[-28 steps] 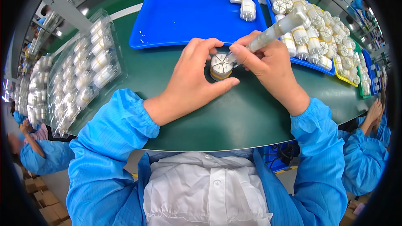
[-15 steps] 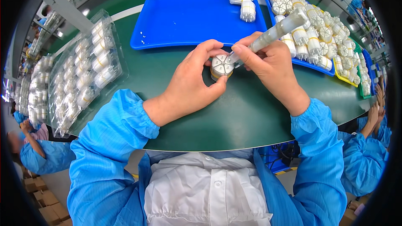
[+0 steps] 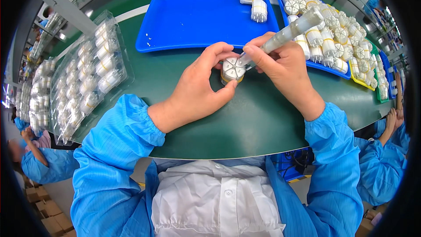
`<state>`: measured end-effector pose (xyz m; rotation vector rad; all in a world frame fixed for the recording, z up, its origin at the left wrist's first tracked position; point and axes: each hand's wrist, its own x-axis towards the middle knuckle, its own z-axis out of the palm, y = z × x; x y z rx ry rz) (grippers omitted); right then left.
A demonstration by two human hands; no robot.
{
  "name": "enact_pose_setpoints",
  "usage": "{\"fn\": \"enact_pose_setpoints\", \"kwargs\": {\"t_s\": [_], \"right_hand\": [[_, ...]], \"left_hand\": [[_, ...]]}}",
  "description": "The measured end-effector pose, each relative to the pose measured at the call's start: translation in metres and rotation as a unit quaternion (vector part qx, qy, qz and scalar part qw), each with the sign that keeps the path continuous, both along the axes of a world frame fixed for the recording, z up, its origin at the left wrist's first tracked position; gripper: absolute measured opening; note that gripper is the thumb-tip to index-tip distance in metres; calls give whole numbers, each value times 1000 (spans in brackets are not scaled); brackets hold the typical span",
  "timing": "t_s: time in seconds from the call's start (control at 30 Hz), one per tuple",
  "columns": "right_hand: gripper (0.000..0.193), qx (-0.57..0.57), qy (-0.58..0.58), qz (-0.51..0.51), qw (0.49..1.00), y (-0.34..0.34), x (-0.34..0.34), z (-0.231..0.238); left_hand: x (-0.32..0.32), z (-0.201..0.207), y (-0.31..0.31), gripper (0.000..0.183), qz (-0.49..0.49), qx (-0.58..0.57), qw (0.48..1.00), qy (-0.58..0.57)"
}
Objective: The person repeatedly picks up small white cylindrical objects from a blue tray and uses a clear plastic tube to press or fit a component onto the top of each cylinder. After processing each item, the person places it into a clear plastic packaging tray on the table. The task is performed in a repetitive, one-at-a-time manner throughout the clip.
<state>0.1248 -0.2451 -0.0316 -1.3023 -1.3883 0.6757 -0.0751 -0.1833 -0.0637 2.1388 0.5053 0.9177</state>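
My left hand (image 3: pixel 197 85) is closed around a white round part (image 3: pixel 233 69), thumb on one side and fingers on the other. Its top face, split into wedge-shaped segments, points up, and a yellow band shows low on its side. In my right hand (image 3: pixel 283 68) is a translucent, tube-shaped dispenser (image 3: pixel 293 30), gripped like a pen and slanting up to the right. Its narrow tip reaches the right edge of the part's top; whether it touches cannot be made out. Both hands are just above the green table (image 3: pixel 197 138).
A blue tray (image 3: pixel 188 39) with a few white cylinders (image 3: pixel 258 9) lies beyond my hands. At right, another blue tray (image 3: pixel 326 69) is heaped with banded parts (image 3: pixel 326 44). Clear plastic blister trays (image 3: pixel 87 74) hold parts at left. A co-worker's sleeve (image 3: pixel 381 166) shows at right.
The round part has shifted or turned very slightly in my left hand, and the dispenser's top end has moved a little to the right. Otherwise both hands stay in place.
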Motion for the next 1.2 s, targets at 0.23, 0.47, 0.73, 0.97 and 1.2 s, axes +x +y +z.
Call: {"fn": "enact_pose_setpoints", "kwargs": {"t_s": [0.23,0.47,0.73,0.97,1.2], "right_hand": [[21,8,-47,3,999,1,-3,-1],[20,23,6,-21,1000,-4,10,7],[27,26,-206,28,978,-22,26,-14],[30,21,-279,53,959,-21,26,-17],[30,17,-252,45,967,-19,34,-14]], "left_hand": [[0,9,-1,58,43,6,997,59],[-14,15,8,48,99,80,990,66],[-52,39,25,45,233,269,917,179],[81,62,52,25,90,223,952,192],[146,33,77,29,150,163,938,268]]}}
